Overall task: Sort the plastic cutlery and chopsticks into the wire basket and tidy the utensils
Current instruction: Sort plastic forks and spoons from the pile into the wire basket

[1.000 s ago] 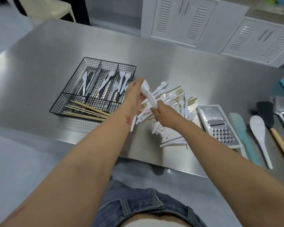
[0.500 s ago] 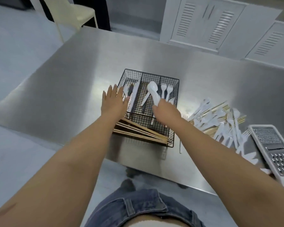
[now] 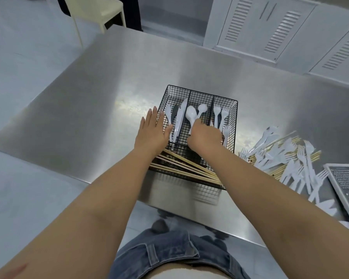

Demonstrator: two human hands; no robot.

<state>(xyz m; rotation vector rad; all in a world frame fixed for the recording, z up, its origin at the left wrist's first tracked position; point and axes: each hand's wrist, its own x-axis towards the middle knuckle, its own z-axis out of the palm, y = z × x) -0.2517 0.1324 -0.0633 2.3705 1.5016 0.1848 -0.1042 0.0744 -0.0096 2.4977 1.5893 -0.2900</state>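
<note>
Holding a white spoon (image 3: 190, 114) by its handle, the right hand (image 3: 205, 137) keeps its grip curled round it over the middle compartment of the wire basket (image 3: 201, 93), the bowl just beside a second spoon (image 3: 201, 107) lying there. The left hand (image 3: 152, 133) rests against the basket's left wall, its grip spread, fingers straight. Knives (image 3: 178, 117) lie in the left compartment, forks (image 3: 220, 115) in the right, and chopsticks (image 3: 185, 168) lie across the near one. A mixed pile (image 3: 286, 158) of cutlery and chopsticks sits on the tabletop (image 3: 109, 97) to the right, near a grater (image 3: 347, 184).
</note>
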